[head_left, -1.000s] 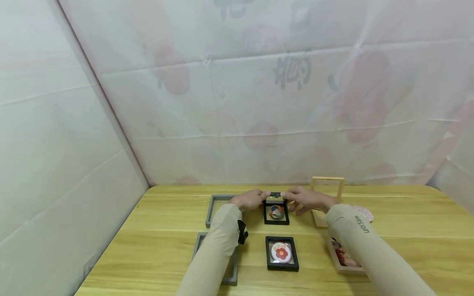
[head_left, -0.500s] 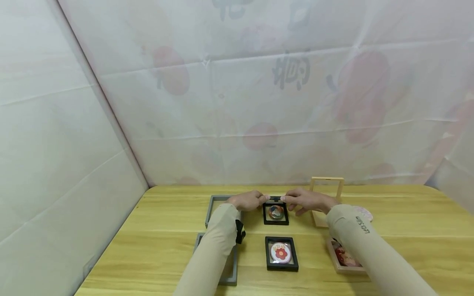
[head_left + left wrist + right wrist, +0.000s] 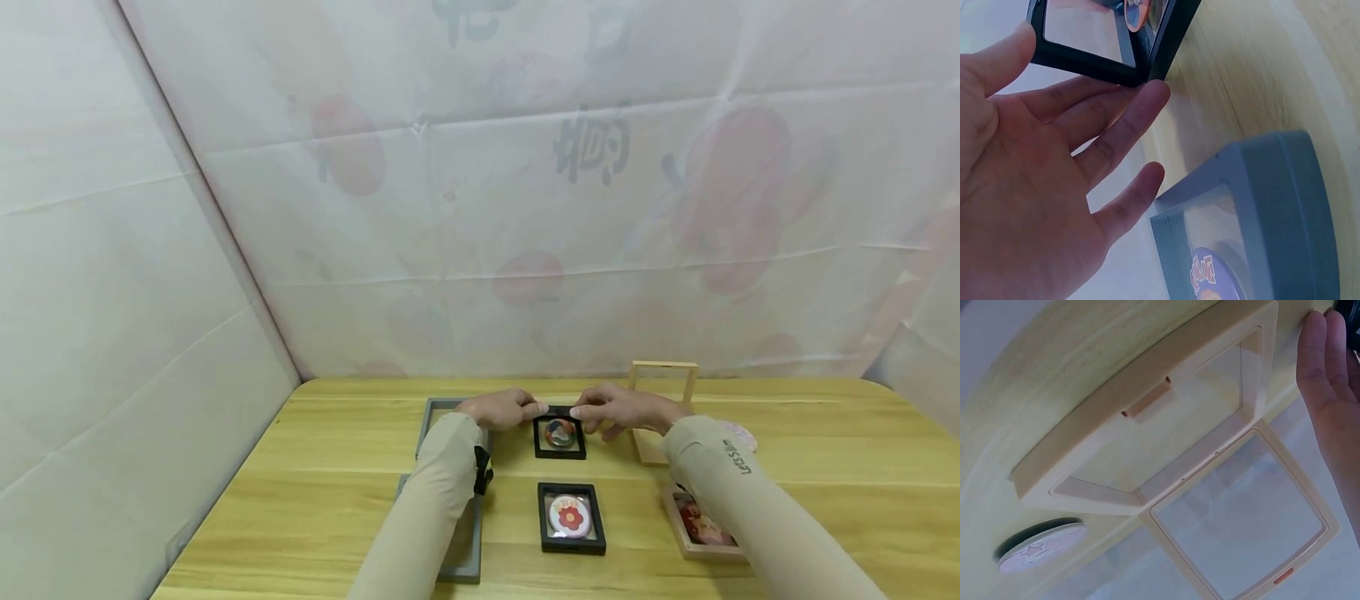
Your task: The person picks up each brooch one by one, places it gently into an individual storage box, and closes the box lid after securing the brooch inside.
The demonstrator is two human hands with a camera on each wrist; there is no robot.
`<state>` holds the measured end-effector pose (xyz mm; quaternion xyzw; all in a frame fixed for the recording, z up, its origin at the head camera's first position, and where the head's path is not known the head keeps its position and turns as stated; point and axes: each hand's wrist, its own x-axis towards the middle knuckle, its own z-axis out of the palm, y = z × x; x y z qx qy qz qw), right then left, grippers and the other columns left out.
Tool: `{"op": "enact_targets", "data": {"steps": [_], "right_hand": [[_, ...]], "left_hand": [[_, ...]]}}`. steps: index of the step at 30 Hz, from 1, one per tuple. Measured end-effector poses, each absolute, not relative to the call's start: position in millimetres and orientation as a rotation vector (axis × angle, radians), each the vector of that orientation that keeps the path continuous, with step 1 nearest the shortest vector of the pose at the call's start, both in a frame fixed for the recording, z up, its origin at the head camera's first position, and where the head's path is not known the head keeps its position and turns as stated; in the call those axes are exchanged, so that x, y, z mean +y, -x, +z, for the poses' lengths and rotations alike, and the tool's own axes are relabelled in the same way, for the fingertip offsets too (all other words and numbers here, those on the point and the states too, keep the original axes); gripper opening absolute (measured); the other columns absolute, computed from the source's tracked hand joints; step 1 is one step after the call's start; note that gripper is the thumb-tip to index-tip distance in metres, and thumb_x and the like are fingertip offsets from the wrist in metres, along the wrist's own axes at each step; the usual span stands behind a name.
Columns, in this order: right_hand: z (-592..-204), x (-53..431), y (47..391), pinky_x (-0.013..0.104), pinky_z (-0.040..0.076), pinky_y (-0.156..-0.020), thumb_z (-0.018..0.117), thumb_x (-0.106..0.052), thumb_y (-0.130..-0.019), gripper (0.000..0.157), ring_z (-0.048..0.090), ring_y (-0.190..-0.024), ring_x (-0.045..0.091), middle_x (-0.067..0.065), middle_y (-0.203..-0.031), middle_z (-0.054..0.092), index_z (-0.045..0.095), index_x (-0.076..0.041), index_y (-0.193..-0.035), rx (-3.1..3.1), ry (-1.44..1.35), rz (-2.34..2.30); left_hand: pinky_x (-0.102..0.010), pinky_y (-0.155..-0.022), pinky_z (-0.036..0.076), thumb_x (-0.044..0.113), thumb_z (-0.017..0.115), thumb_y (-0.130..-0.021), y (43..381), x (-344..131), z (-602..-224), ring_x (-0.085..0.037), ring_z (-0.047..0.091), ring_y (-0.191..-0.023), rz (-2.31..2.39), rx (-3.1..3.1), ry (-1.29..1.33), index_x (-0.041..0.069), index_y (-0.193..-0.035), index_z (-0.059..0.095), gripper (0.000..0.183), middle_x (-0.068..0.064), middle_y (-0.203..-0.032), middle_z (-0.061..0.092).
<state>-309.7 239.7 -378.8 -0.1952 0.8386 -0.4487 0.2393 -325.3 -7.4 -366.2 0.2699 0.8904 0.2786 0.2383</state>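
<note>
A black display frame [image 3: 559, 455] stands at the table's far middle, its hinged lid [image 3: 558, 411] tilted up over a round badge [image 3: 560, 432]. My left hand [image 3: 501, 409] pinches the lid's left side; in the left wrist view the thumb lies on the lid's rim [image 3: 1082, 64] and the other fingers spread behind it. On the opposite side my right hand [image 3: 630, 407] holds the lid between thumb and fingers. Only some right fingers [image 3: 1325, 356] show in the right wrist view, beside a black corner. Nearer lies a closed black frame [image 3: 572, 546] with a red-flower badge [image 3: 570, 517].
Left of the black frames are two grey frames [image 3: 422, 433], partly under my left arm; one holds a purple badge [image 3: 1217, 275]. Right stand an opened beige frame [image 3: 1104, 419], a pink badge [image 3: 1044, 549] and a pinkish frame [image 3: 712, 552] with a red picture, partly behind my sleeve.
The black frame's lid has come down from nearly upright to a low tilt. Both hands have lowered with it, still at its two sides.
</note>
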Motion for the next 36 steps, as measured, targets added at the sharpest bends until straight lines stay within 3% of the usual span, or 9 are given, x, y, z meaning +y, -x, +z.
{"op": "enact_targets", "data": {"steps": [6, 17, 28, 32, 36], "right_hand": [[-377.3, 241.4, 310.3, 0.049, 0.057, -0.083, 0.055, -0.024, -0.106, 0.043, 0.063, -0.099, 0.033, 0.020, -0.111, 0.061, 0.054, 0.013, -0.127, 2.298, 0.555, -1.195], [-376.5, 239.5, 313.2, 0.045, 0.056, -0.085, 0.062, -0.026, -0.101, 0.067, 0.066, -0.093, 0.027, 0.024, -0.130, 0.058, 0.038, 0.020, -0.143, 2.284, 0.485, -1.166], [-375.6, 235.9, 313.7, 0.045, 0.056, -0.084, 0.063, -0.030, -0.100, 0.066, 0.065, -0.081, 0.022, 0.014, -0.099, 0.067, 0.042, 0.016, -0.143, 2.294, 0.523, -1.085], [-377.2, 236.7, 314.4, 0.038, 0.053, -0.073, 0.062, -0.028, -0.100, 0.065, 0.059, -0.070, 0.018, 0.012, -0.091, 0.066, 0.042, 0.018, -0.143, 2.299, 0.554, -1.061], [-378.3, 237.4, 313.7, 0.031, 0.043, -0.062, 0.063, -0.027, -0.100, 0.064, 0.050, -0.062, 0.015, 0.007, -0.079, 0.063, 0.043, 0.017, -0.143, 2.296, 0.573, -1.052]], "left_hand": [[-0.042, -0.107, 0.043, 0.038, 0.044, -0.110, 326.6, -7.2, -366.4, -0.027, 0.055, -0.128, 0.720, 2.451, -0.750, 0.002, -0.144, 0.054, 0.051, -0.013, -0.133, 0.062], [-0.040, -0.107, 0.043, 0.035, 0.049, -0.108, 327.1, -6.6, -363.9, -0.028, 0.051, -0.133, 0.679, 2.433, -0.795, 0.004, -0.143, 0.056, 0.048, -0.012, -0.143, 0.056], [-0.042, -0.113, 0.037, 0.037, 0.050, -0.108, 327.7, -10.5, -365.2, -0.028, 0.044, -0.140, 0.625, 2.419, -0.797, 0.005, -0.148, 0.051, 0.052, -0.011, -0.150, 0.051], [-0.043, -0.114, 0.034, 0.040, 0.050, -0.107, 328.6, -9.6, -365.6, -0.028, 0.040, -0.143, 0.597, 2.419, -0.798, 0.009, -0.150, 0.051, 0.052, -0.009, -0.152, 0.050], [-0.043, -0.114, 0.035, 0.038, 0.052, -0.107, 328.9, -7.9, -365.2, -0.028, 0.041, -0.142, 0.626, 2.398, -0.792, 0.007, -0.150, 0.050, 0.053, -0.011, -0.151, 0.050]]}}
